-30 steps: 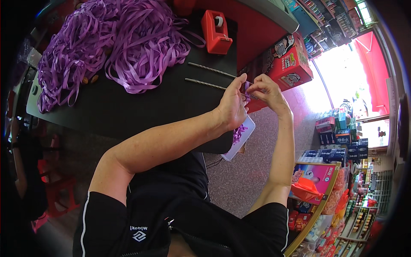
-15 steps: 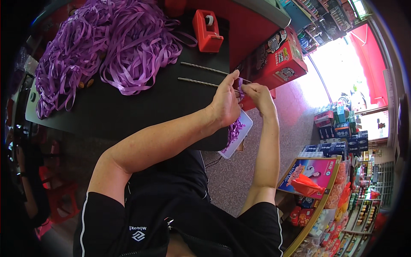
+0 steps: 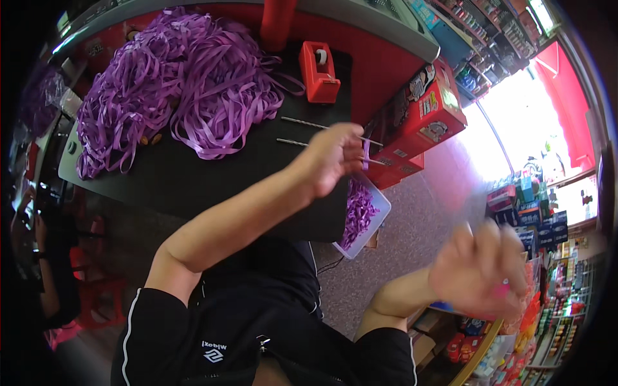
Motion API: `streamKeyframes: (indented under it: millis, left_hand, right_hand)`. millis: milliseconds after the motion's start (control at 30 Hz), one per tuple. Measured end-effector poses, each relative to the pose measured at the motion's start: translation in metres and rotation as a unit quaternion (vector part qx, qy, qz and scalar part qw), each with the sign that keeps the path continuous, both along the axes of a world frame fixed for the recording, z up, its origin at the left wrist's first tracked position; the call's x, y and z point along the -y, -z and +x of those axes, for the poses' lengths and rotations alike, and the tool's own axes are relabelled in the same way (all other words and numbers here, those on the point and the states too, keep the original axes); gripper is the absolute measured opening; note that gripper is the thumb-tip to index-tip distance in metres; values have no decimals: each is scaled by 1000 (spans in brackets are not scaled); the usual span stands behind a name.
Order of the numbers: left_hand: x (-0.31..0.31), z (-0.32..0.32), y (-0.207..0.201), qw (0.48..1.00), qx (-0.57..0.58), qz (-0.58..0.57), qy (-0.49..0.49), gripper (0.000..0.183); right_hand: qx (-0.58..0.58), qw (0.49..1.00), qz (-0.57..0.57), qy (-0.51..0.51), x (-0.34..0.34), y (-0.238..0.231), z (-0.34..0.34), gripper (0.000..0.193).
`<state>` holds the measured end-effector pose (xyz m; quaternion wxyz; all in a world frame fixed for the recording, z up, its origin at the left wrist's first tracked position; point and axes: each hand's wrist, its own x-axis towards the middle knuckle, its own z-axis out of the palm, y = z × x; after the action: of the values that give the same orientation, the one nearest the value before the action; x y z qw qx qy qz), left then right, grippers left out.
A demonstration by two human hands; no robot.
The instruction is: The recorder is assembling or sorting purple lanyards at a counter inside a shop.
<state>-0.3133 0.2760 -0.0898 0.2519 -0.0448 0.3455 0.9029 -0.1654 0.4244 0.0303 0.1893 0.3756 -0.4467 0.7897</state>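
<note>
Two thin metal rods (image 3: 295,121) extend past the right edge of the dark table. My left hand (image 3: 333,154) is closed at their outer part, its fingers curled against a short piece of purple ribbon (image 3: 366,156) that spans the rods. Part of the ribbon hides behind the fingers. Well away to the right, my right hand (image 3: 476,267) is raised and smeared by motion. A small pink spot shows at its edge, too blurred to name. Below the rod ends, a white plastic bin (image 3: 381,215) holds many small purple ribbon pieces (image 3: 358,212).
A large tangled heap of purple ribbon (image 3: 225,96) covers the far left of the table (image 3: 238,186). Behind the rods stands a red tape dispenser (image 3: 320,87). Red cartons (image 3: 421,119) are stacked beyond the table's right edge. Shop shelves line the right side.
My right hand has left the ribbon at the rods and swung right and toward me. My left hand stays by the rods. The view has shifted slightly.
</note>
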Motion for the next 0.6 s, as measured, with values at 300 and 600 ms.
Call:
streamKeyframes:
  millis: [300, 600]
  left_hand:
    - [25, -37, 4, 707, -472, -512, -123, 26]
    - [21, -38, 38, 519, -627, -561, -153, 33]
  right_hand:
    - [53, 995, -34, -81, 15, -31, 65, 8]
    - [-123, 992, -18, 19, -24, 20, 6, 19]
